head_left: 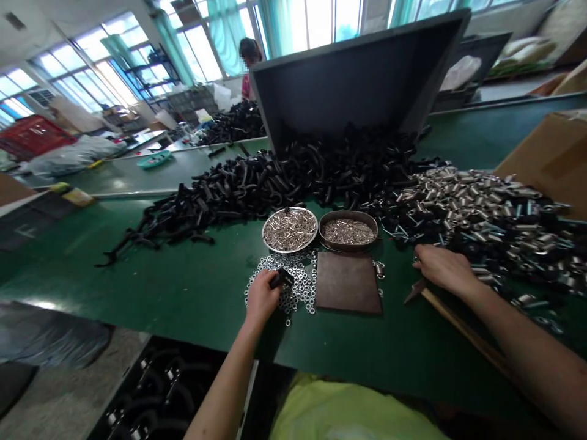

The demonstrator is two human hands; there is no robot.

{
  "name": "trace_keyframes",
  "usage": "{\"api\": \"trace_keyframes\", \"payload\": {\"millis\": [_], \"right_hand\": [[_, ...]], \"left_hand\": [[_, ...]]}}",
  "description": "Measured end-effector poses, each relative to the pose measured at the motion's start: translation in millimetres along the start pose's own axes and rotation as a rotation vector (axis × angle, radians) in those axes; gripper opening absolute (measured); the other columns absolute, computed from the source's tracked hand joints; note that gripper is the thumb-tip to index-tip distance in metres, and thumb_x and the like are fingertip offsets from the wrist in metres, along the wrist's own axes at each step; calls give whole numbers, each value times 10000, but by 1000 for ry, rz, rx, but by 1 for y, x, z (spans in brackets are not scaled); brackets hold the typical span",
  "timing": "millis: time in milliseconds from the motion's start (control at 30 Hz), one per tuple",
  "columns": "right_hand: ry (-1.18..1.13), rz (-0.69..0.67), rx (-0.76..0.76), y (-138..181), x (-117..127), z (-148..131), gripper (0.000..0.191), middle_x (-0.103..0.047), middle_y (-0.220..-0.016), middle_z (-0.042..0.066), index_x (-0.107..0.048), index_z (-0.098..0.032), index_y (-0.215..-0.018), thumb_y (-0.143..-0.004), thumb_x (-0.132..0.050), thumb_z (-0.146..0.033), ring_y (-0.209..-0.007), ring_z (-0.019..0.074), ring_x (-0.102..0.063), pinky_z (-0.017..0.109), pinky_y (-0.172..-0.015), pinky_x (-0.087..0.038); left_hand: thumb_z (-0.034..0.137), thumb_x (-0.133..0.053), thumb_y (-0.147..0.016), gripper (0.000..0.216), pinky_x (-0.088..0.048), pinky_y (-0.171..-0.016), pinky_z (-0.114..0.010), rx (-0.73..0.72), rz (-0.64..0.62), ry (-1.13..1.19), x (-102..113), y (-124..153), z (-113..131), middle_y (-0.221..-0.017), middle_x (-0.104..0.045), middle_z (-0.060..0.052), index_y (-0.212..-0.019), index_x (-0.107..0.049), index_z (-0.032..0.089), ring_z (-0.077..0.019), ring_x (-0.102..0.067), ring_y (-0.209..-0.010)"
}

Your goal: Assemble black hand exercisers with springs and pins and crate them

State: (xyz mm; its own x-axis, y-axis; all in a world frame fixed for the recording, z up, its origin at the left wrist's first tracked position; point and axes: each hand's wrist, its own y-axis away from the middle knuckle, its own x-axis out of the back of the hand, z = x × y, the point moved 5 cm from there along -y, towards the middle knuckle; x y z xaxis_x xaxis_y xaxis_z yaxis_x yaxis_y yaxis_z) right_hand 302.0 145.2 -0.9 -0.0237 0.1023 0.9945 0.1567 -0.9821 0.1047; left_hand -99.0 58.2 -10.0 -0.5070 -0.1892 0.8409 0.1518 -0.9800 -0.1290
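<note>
The black piece (280,278) is in my left hand (261,297), my fingers closed around it, one end poking out above the loose rings (301,286). A firm pinch that leaves that end free seems best to me, held high enough not to scatter the rings. Well off to the other side, the fingers of my right hand (443,267) are curled nearly together; something metal glints at their tips, but I can't tell whether I have hold of it. I'd mind the hammer (452,316) just on the near side of those fingers. Between my hands lies the brown pad (348,282).

My left palm hides the rest of the black piece, and my right forearm covers the far end of the hammer's handle. Past my right fingers, the springs (477,195) are too jumbled to tell apart. Farthest out, the grey bin (358,79) is dark inside.
</note>
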Motion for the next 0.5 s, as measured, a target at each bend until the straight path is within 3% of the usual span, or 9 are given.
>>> {"api": "trace_keyframes", "payload": {"millis": [100,200,267,367,500], "right_hand": [[-167,49,-77,2,8,-7,219,-656,-819,124,-557,-154,-975,-866,-465,-319,-732,277,-627,344,-575,-418],[-704,73,-108,12,11,-19,334,-673,-870,93,-549,-169,-1088,-820,-520,-366,-653,215,-625,335,-570,-475],[-1035,42,-85,24,11,-32,397,-679,-859,81,-562,-179,-1119,-801,-556,-416,-640,195,-626,325,-561,-500],[-1313,-29,-81,43,11,-51,410,-685,-832,83,-608,-176,-1035,-767,-618,-486,-668,191,-637,313,-558,-515],[-1585,-61,-59,60,10,-75,386,-656,-780,41,-605,-175,-871,-694,-701,-504,-619,140,-601,254,-499,-491]], "left_hand": [[58,-512,-727,278,-441,-830,-312,-136,-43,-99,-11,-17,17,-982,-626,-72,-917,-674,182,-207,-564,-940],[5,-462,-733,411,-414,-926,-311,-275,-156,-210,-30,-34,40,-1090,-622,-74,-1050,-652,184,-204,-534,-1053],[-18,-430,-736,399,-415,-923,-300,-313,-218,-284,-39,-41,49,-1049,-634,-81,-1002,-660,170,-198,-545,-1034],[-7,-405,-769,326,-430,-881,-300,-290,-243,-315,-44,-46,52,-981,-638,-102,-900,-656,155,-203,-568,-974],[-5,-384,-786,329,-441,-849,-328,-265,-240,-322,-44,-46,51,-970,-633,-132,-944,-633,142,-229,-579,-956]]}}
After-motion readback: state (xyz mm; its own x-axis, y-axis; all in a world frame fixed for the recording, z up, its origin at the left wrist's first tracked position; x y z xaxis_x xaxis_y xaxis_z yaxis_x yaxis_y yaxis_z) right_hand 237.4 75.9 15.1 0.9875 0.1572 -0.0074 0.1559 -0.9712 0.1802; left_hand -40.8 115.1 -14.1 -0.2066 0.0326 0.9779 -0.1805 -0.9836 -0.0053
